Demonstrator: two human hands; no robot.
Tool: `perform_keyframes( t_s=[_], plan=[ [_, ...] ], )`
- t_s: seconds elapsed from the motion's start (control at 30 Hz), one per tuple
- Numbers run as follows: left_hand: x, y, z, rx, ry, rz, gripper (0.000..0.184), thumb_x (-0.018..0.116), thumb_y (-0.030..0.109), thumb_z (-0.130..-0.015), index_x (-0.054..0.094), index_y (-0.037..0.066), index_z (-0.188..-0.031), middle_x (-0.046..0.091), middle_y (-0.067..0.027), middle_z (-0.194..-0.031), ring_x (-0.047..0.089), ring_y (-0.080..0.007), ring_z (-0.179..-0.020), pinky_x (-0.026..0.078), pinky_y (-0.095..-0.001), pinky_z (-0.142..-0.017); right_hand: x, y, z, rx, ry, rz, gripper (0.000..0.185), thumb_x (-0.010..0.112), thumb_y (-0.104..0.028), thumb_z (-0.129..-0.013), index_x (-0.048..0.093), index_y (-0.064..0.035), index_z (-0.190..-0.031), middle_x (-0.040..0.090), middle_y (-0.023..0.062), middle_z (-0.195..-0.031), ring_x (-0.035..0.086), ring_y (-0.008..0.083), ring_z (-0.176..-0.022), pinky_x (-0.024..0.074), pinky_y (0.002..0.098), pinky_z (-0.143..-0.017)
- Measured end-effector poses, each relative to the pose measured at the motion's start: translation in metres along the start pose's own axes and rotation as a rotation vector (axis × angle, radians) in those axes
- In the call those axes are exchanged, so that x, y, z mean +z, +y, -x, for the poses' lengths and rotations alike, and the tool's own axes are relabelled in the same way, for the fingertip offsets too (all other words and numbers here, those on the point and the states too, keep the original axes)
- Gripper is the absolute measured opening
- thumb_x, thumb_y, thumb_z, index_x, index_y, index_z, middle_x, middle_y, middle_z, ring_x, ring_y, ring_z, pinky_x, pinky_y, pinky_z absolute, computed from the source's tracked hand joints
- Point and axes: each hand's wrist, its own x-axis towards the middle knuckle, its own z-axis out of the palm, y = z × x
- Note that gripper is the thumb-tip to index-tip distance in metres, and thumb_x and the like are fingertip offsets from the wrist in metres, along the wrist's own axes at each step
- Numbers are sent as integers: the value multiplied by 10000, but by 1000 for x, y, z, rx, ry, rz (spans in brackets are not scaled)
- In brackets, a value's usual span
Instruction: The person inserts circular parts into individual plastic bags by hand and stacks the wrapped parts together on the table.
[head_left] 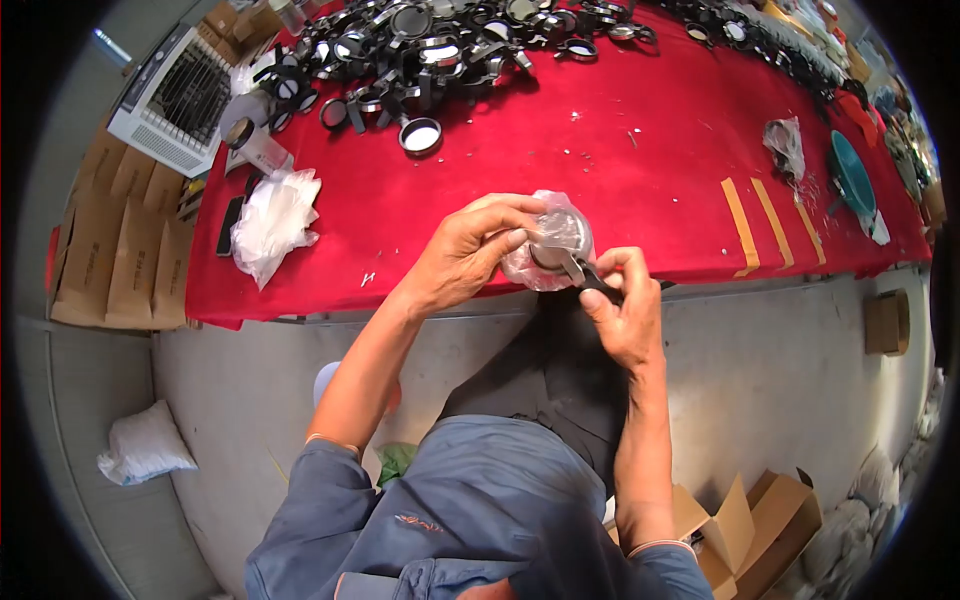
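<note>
At the table's front edge, my two hands hold a round metal-rimmed piece with a black handle (576, 268), its head inside a clear plastic bag (546, 225). My left hand (482, 240) is closed, thumb and fingers pinching the bag's left side over the round head. On the right, my right hand (626, 308) is closed around the black handle, which points toward it. The piece's exact kind cannot be made out through the plastic.
A pile of similar round, black-handled pieces (421, 136) lies across the back of the red-covered table (600, 190). A stack of clear bags (278, 222) and a jar (257, 146) are at the left. Orange tape strips (740, 228) and a teal basin (850, 172) are at the right.
</note>
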Motion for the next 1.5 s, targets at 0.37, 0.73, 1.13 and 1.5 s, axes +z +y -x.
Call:
perform_keyframes(
  t_s=[0.37,0.73,1.13,1.5],
  plan=[
    [20,-7,0,-11,-112,185,112,574,26,-1043,674,-8,-1078,640,-111,-1400,639,-170,-1145,537,-328,-944,32,13,-11,13,-17,-220,401,732,-180,-946,661,9,-1293,770,102,-1041,718,177,-981,558,350,-900],
    [65,-11,31,216,336,12,180,712,40,-971,736,26,-1149,638,-125,-1133,672,-194,-926,569,-325,-799,74,24,-4,38,311,-357,480,634,-359,-1059,506,20,-1323,710,169,-1119,686,234,-1054,539,372,-875],
    [71,-34,1,-194,342,111,312,852,68,-823,669,-23,-1059,603,-19,-1018,641,-82,-888,532,-236,-706,78,26,-5,35,245,-746,367,512,-343,-1105,574,-21,-1270,607,39,-1105,561,138,-964,462,283,-841],
    [96,-43,-14,3,410,-271,340,748,37,-892,556,-34,-1163,699,-216,-1048,715,-366,-983,560,-416,-866,51,19,-23,57,496,-145,295,610,-110,-989,659,29,-1245,645,155,-1249,663,260,-1085,534,374,-943]
  ],
)
